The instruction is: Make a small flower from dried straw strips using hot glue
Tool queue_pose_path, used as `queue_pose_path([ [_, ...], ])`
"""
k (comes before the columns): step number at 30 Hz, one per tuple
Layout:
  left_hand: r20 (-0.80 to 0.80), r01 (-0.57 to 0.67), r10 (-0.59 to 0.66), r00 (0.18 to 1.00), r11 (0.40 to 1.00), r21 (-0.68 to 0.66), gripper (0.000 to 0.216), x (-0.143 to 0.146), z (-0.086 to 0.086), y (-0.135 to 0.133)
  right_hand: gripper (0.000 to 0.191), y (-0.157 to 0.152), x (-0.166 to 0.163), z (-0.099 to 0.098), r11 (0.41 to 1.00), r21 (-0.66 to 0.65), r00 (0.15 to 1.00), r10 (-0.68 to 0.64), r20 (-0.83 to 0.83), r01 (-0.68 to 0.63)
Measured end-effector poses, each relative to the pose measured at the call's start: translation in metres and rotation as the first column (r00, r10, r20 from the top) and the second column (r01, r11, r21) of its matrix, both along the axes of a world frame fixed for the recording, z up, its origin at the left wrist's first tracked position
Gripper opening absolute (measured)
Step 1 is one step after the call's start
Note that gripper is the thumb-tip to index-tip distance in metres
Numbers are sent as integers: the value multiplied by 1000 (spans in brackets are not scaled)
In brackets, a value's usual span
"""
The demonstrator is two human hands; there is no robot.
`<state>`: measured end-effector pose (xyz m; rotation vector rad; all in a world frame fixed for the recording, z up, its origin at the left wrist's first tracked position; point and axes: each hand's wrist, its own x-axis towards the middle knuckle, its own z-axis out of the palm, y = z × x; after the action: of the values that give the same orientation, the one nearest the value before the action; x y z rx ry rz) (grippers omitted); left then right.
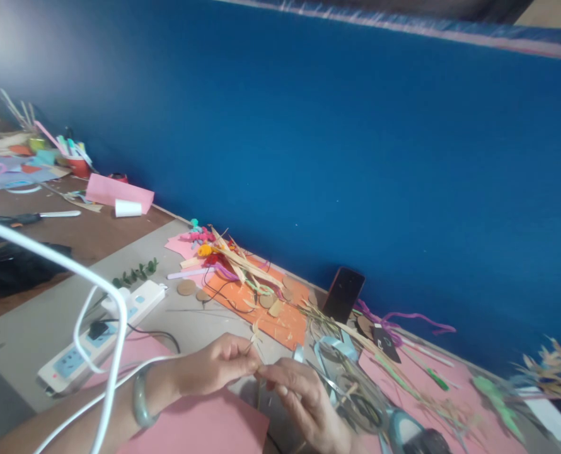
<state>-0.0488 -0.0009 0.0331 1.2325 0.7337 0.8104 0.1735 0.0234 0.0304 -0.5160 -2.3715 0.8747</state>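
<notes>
My left hand [217, 366], with a jade-coloured bangle [144, 397] at the wrist, is closed in a pinch. A small pale piece of dried husk [256, 334], shaped somewhat like a flower, sticks up from its fingertips. Thumb and fingers of my right hand [304, 400] pinch at the same spot, touching the left fingertips. Below them a thin pale stem shows, partly hidden. Just right of my right hand is a pair of scissors [335, 388], its dark handles among the straw. Under both hands lies a pink sheet [205, 425].
A white power strip [105, 334] and a looping white cable [120, 334] lie at left. Behind the hands are an orange sheet [287, 325] with husk strips and a phone [344, 293] leaning on the blue wall [337, 157]. At lower right sits a tape roll [403, 429].
</notes>
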Motion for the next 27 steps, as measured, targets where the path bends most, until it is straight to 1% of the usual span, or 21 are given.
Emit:
queue_pose_path([
  [5, 2, -2, 2, 1000, 998, 59, 40, -1, 3, 0, 31, -4, -3, 4, 987, -154, 999, -30, 29, 34],
  [9, -5, -12, 13, 1000, 998, 59, 40, 0, 4, -1, 30, -8, -5, 2, 966, -253, 996, -71, -57, 54],
  [12, -6, -19, 19, 1000, 997, 68, 41, 0, 5, -2, 29, -8, -5, 0, 953, -301, 994, -69, -86, 40],
  [20, -54, -10, 12, 998, 999, 42, 38, -1, -3, -1, 28, -6, -6, -1, 941, -337, 992, -45, -117, 3],
  [24, -11, -16, 16, 1000, 1000, 5, 38, 0, -8, 0, 28, -9, -4, -4, 939, -344, 984, -64, -164, 4],
  [27, 18, 4, -4, 1000, 1000, 1, 37, 0, -10, 1, 27, -9, -4, -9, 932, -363, 980, -60, -189, -13],
])
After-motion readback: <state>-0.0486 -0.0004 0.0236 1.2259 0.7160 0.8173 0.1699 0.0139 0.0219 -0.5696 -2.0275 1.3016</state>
